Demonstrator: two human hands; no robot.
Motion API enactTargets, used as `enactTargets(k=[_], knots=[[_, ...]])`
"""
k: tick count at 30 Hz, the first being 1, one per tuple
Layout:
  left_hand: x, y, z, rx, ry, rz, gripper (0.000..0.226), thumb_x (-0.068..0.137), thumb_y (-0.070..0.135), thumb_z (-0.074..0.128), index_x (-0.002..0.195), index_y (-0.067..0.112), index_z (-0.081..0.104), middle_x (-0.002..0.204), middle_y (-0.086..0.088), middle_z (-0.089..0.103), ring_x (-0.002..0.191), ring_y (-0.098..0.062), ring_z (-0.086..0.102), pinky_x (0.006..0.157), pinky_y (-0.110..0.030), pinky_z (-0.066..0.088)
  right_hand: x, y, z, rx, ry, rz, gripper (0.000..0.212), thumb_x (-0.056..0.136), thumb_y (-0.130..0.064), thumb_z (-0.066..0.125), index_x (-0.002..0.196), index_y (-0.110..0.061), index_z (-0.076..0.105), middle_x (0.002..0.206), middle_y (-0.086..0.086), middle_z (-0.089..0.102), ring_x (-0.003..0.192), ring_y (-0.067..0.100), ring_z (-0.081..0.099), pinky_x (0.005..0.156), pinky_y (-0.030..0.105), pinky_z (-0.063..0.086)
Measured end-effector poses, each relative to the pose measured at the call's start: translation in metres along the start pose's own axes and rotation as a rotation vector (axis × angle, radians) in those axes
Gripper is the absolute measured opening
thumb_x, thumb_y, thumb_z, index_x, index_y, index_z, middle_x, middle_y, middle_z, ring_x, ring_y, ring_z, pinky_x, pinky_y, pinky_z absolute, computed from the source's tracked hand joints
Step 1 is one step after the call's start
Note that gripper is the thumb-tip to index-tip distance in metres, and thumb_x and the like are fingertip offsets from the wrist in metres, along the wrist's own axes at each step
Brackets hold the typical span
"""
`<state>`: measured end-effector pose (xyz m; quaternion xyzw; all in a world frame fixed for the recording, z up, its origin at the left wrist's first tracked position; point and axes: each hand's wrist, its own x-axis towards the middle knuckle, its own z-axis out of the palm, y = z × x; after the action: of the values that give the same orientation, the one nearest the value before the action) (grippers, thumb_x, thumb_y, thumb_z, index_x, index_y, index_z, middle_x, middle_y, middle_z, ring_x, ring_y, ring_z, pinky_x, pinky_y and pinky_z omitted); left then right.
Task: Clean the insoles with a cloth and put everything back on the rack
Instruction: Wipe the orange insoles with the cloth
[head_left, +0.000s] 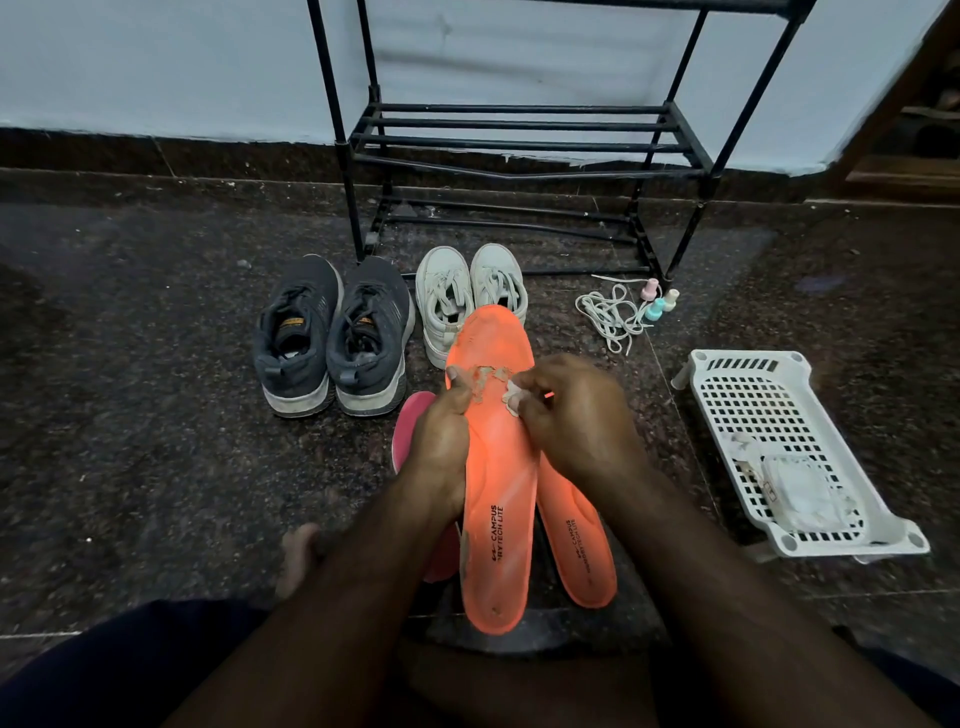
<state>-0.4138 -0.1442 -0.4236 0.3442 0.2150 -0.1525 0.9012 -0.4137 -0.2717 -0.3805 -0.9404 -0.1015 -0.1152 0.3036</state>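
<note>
On the dark stone floor before the black rack (524, 135) we see grey sneakers (332, 338), then white ones (467, 296). Our left hand (441, 441) grips the raised orange insole (498, 493), printed "CAMPUS", thumb curled over its worn patch. Our right hand (576, 415) pinches a small white cloth (511, 397) against it. A second orange insole (576, 545) lies beneath, laces (608, 317) and a white basket (779, 441) rightward.

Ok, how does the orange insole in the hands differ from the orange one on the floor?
The held orange insole is lifted, gripped by the left hand, and shows worn, peeling patches where the right hand pinches a small cloth. The floor insole lies flat, partly covered, with no visible wear. Both carry the same printed branding.
</note>
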Motion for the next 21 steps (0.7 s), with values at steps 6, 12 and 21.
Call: enactTargets(k=[6,12,21], knots=[[-0.004,-0.001,0.001,0.021,-0.006,-0.011,0.047,0.108,0.036,0.034,0.106,0.004,0.069,0.101,-0.019,0.074,0.084,-0.029,0.074,0.075,-0.041,0.058,0.004,0.002,0.001,-0.083,0.101,0.016,0.021,0.083,-0.005,0.063,0.099,-0.009,0.075,0.095,0.008,0.068,0.088,0.024,0.064,0.081,0.026,0.042],[-0.008,0.000,0.005,0.013,0.010,0.000,0.044,0.108,0.031,0.033,0.105,0.002,0.066,0.092,-0.017,0.075,0.078,-0.027,0.074,0.068,-0.037,0.061,0.002,-0.001,-0.004,-0.039,-0.052,-0.009,0.019,0.082,-0.010,0.065,0.097,-0.016,0.076,0.097,0.001,0.071,0.092,0.017,0.064,0.084,0.022,0.042],[-0.014,0.002,0.006,0.006,0.000,0.010,0.042,0.108,0.028,0.034,0.102,0.003,0.067,0.089,-0.016,0.076,0.076,-0.027,0.075,0.072,-0.039,0.060,0.007,-0.001,-0.006,0.008,0.018,0.052,0.016,0.084,-0.008,0.062,0.095,-0.014,0.073,0.094,0.000,0.067,0.087,0.013,0.059,0.079,0.019,0.041]])
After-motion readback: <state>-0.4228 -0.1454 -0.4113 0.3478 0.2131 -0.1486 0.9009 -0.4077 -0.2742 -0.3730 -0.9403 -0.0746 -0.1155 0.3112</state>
